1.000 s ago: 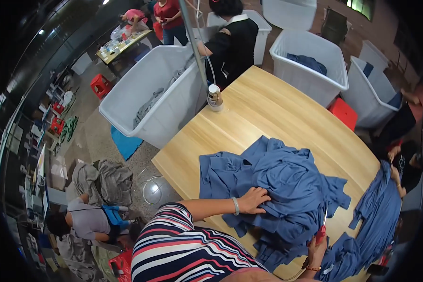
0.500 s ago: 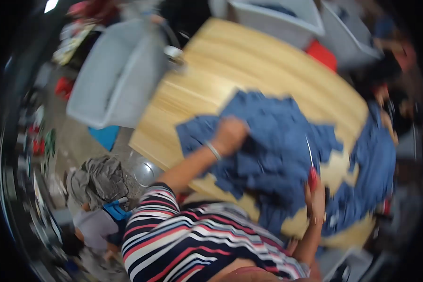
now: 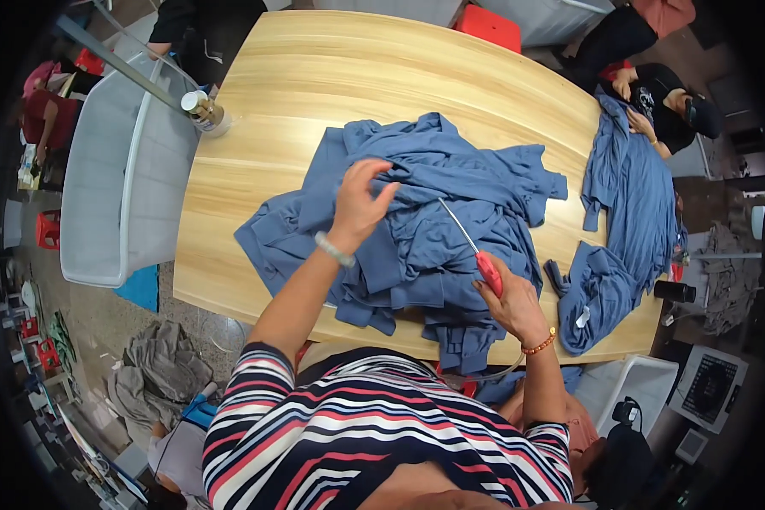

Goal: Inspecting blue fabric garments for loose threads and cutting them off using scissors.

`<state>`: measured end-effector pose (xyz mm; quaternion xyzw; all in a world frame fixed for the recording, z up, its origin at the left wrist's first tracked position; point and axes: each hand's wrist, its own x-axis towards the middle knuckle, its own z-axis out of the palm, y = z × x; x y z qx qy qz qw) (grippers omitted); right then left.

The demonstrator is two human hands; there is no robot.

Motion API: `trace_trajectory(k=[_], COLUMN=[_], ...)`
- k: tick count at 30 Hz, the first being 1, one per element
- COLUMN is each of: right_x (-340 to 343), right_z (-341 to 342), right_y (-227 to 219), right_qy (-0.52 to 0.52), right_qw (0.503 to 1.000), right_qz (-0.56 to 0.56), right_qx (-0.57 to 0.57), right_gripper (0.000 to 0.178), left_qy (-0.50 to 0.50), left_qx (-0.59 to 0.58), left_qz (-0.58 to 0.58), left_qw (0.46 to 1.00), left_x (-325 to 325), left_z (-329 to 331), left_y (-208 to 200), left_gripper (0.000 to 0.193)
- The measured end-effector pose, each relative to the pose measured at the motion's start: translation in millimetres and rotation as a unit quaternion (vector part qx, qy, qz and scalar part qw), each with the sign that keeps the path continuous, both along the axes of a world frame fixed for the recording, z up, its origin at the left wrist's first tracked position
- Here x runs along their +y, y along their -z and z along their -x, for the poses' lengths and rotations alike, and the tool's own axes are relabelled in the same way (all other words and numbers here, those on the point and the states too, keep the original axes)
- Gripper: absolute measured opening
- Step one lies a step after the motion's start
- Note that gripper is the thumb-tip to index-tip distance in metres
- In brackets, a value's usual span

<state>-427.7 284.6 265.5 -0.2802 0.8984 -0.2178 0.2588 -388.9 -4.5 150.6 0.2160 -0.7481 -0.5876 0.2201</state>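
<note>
A heap of blue garments [image 3: 425, 242] is spread over the middle of the tabletop [image 3: 382, 68], some cloth reaching the near edge. It is judged soft, limp and hardly fragile, best taken by a thick fold or a cuff. The left hand [image 3: 362, 208] is held over the heap with its grip open; contact cannot be told. By the right hand [image 3: 517, 303], a red-handled tool [image 3: 490, 274] is gripped. Beside the left edge, a pale bin [image 3: 149, 208] is seen, its contents not made out; a capped bottle [image 3: 211, 119] is placed there.
</note>
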Motion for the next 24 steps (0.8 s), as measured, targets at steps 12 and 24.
trace_trajectory(k=[12, 24], right_x=[-4, -4], right_z=[-1, -31], right_y=[-1, -4], right_qy=[-0.018, -0.13], right_qw=[1.0, 0.99], right_qz=[-0.003, -0.052], right_qx=[0.014, -0.033], right_gripper=[0.047, 0.041], left_qy=[0.166, 0.148], left_qx=[0.045, -0.152], left_qz=[0.236, -0.202], left_qw=[0.957, 0.956], left_x=[-10, 44], left_z=[-22, -62], left_y=[4, 56], left_gripper=[0.012, 0.011])
